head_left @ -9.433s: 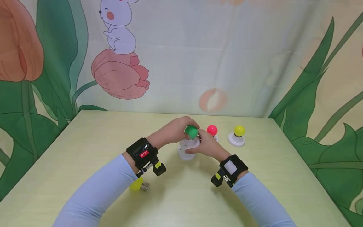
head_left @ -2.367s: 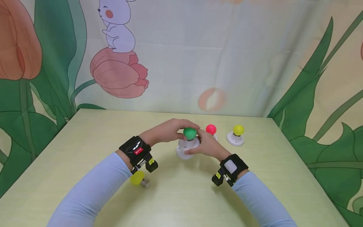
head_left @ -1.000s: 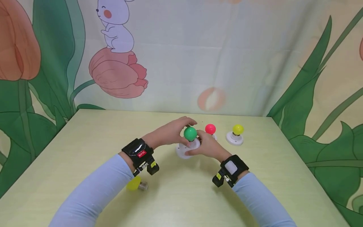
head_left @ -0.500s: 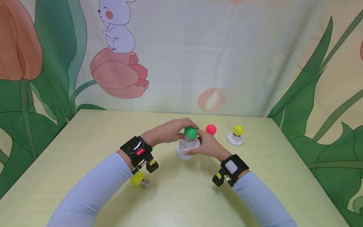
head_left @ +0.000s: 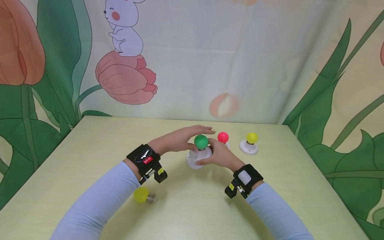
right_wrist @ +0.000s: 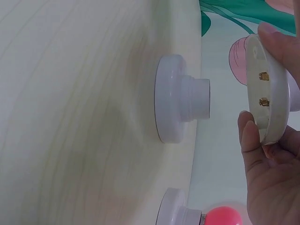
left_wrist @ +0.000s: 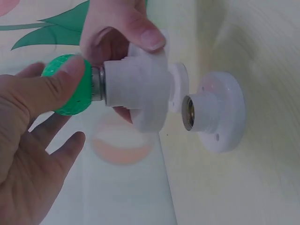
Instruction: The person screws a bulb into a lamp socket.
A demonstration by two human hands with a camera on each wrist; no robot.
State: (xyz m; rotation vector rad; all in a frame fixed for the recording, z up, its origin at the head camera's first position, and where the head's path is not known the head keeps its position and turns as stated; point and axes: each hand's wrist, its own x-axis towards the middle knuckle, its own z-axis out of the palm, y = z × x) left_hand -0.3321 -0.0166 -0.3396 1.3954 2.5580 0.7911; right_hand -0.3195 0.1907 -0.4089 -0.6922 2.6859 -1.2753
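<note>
My right hand grips a white lamp holder by its round base, raised above the table. In the right wrist view its hollow underside shows two brass screws. A green bulb sits in that holder's socket, with part of its metal cap showing. My left hand is at the bulb, thumb lying against it and the other fingers spread out beyond it. Beneath the held holder, a second white lamp holder stands on the table with its socket empty.
A pink-red bulb and a yellow bulb stand in white holders at the back right. One loose yellow bulb lies on the pale table near my left forearm. A printed curtain hangs behind.
My left fingers, curled round the green bulb half a second ago, have straightened away from it. The loose yellow bulb has rolled slightly left and nearer. My right hand keeps its grip in place.
</note>
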